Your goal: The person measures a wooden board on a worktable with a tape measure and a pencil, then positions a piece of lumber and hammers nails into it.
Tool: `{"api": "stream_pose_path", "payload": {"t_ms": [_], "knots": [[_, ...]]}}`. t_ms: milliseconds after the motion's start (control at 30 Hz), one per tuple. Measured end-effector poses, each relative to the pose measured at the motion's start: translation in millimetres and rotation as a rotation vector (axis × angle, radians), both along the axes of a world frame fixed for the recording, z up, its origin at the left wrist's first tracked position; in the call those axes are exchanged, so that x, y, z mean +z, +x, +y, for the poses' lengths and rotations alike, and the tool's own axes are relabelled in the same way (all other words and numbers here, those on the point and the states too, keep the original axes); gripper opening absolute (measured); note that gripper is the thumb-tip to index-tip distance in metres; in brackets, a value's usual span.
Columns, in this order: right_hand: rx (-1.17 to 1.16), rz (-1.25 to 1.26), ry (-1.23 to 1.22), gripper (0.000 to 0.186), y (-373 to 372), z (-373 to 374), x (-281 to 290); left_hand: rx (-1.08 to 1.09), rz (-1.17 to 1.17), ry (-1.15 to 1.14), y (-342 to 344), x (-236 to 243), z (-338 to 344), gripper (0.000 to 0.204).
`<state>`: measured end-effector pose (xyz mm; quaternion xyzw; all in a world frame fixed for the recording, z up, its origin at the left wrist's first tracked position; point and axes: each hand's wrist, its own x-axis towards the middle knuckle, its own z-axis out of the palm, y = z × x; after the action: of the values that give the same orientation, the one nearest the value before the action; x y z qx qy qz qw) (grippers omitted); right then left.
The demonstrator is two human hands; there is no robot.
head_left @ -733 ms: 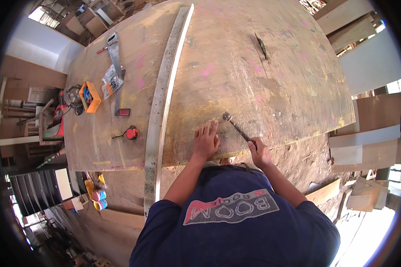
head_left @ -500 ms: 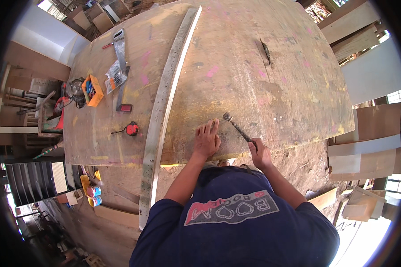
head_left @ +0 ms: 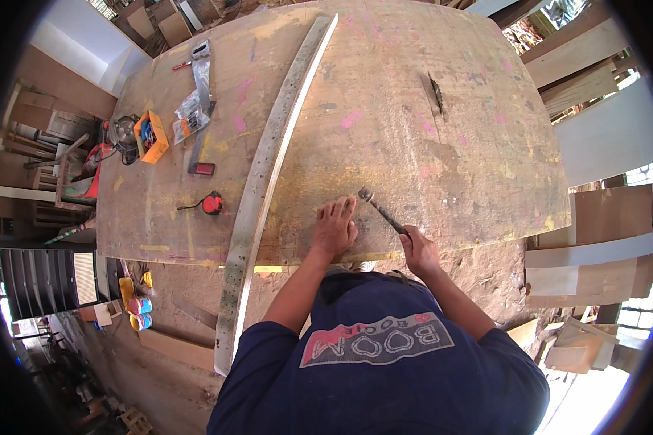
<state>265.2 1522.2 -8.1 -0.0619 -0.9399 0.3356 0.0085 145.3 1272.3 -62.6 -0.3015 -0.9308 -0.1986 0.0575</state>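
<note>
A rough brown floor (head_left: 479,275) lies between a black slatted panel (head_left: 33,285) at left and large flat brown-and-white boards (head_left: 617,212) at right, with glaring white light (head_left: 588,395) at the lower right.

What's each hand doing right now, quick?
Left hand: open, palm down over the wooden table, nothing seen in it.
Right hand: closed around the handle of a hammer.
</note>
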Motion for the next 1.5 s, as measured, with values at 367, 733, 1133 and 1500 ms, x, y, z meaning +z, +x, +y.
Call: {"api": "stream_pose_path", "payload": {"t_ms": [367,733,1133,1500], "knots": [[0.021,-0.033,0.025,0.030,2,2,-4,-0.001,-0.036,0.009,0,0,2,0.071],[0.037,-0.132,0.142,0.030,-3,4,-2,-0.012,-0.004,-0.056,0,1,1,0.070],[0.005,-0.010,0.098,0.032,-5,7,10,-0.028,0.013,-0.034,3,5,-1,0.071],[0.039,0.048,0.054,0.029,-5,-5,24,-0.006,0.009,-0.035,1,3,-4,0.071]]}}
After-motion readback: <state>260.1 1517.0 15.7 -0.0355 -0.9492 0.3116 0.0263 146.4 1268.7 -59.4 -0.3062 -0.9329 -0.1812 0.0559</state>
